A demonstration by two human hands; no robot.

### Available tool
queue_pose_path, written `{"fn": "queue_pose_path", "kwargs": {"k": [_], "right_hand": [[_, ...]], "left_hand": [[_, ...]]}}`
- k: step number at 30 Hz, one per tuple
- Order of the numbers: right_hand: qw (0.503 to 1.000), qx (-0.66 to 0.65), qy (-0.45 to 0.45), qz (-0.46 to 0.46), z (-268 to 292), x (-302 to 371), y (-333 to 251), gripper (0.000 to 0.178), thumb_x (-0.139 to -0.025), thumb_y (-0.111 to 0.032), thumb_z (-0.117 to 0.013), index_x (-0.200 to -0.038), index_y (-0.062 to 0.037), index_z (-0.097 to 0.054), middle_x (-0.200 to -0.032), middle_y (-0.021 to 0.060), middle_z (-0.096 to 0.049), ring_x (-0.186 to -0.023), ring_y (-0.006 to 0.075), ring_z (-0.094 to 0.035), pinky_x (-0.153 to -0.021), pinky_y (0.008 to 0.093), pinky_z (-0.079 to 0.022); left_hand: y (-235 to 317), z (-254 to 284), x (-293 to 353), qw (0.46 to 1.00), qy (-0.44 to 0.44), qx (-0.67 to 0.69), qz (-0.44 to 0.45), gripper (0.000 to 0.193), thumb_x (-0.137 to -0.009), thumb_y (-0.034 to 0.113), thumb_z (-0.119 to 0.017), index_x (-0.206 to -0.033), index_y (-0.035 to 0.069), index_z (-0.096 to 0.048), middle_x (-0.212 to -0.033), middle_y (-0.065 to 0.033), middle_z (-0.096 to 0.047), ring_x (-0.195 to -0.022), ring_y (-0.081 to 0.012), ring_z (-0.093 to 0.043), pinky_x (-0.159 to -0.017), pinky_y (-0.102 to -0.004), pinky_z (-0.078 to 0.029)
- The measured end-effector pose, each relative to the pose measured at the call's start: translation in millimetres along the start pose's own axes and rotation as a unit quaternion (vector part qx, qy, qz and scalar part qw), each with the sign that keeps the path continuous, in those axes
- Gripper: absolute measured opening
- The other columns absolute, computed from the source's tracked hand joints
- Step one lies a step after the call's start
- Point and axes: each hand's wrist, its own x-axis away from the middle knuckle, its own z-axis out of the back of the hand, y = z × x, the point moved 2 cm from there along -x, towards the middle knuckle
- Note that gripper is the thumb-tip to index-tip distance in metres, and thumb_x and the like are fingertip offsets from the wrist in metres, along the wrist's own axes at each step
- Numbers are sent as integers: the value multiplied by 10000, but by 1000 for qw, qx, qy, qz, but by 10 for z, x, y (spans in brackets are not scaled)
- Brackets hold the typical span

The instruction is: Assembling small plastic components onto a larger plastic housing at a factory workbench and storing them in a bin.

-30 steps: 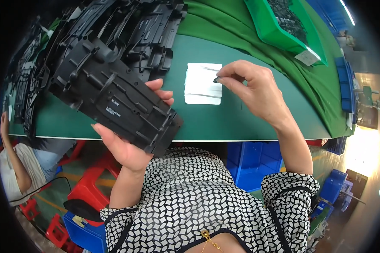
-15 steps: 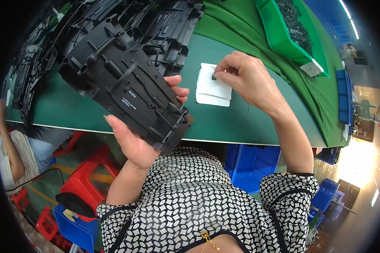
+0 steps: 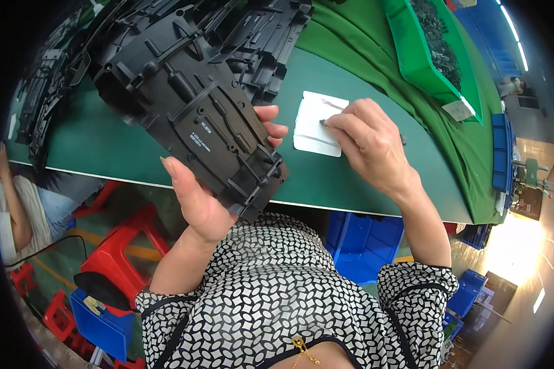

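Left of the pad (image 3: 314, 136), the left hand (image 3: 200, 206) is clamped around the lower end of the black moulding (image 3: 191, 111); over the pad, the right hand (image 3: 378, 147) has finger and thumb together on a dark bit (image 3: 324, 122). A slackened pinch could drop the bit. The moulding, gripped at one end, might tip against the parts (image 3: 268, 46) beyond the pad's left.

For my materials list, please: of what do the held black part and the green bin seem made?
Black part: probably plastic, matte to satin; its ribs look moulded in.
Green bin: likely plastic too, smooth, slightly shiny; its walls show one even colour.
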Motion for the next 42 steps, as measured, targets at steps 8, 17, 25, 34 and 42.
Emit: {"fn": "queue_pose_path", "kwargs": {"k": [8,17,25,34,42], "right_hand": [[973,-130,-33,-188,12,-115,38,70,-741,-67,-617,-779,-12,-598,-734,107,-531,-693,257,-535,-612,336,-442],[995,-36,19,-87,-20,-90,41,71,-728,-80,-625,-744,-30,-578,-701,92,-499,-679,256,-509,-606,355,-417],[958,-197,-12,-209,131,-22,0,72,-745,-76,-628,-795,-27,-610,-717,49,-527,-589,141,-485,-557,263,-388],[613,-666,-2,-424,157,44,159,96,-779,-99,-624,-776,-7,-597,-621,-34,-491,-526,40,-372,-482,178,-286],[759,-529,40,-378,233,24,-62,94,-786,-87,-619,-785,7,-608,-652,-25,-516,-582,35,-433,-519,180,-344]], "left_hand": [[-17,-15,3,1000,0,-14,0,891,-801,704,-227,-1310,-27,-264,-1243,-250,-388,-1063,-309,-481,-915,-414,-400],[-3,-6,15,1000,-1,-20,-5,886,-801,706,-217,-1307,-19,-271,-1237,-243,-398,-1060,-296,-485,-909,-411,-404],[-1,-8,-16,999,-11,-33,-7,862,-813,692,-201,-1305,-11,-280,-1233,-242,-403,-1053,-299,-489,-897,-415,-411],[-10,-55,-13,999,11,39,10,847,-821,682,-193,-1303,-9,-286,-1250,-225,-398,-1061,-294,-482,-911,-418,-396],[65,-125,22,994,33,104,30,755,-859,622,-200,-1328,34,-266,-1260,-231,-389,-1062,-325,-488,-898,-467,-415]]}}
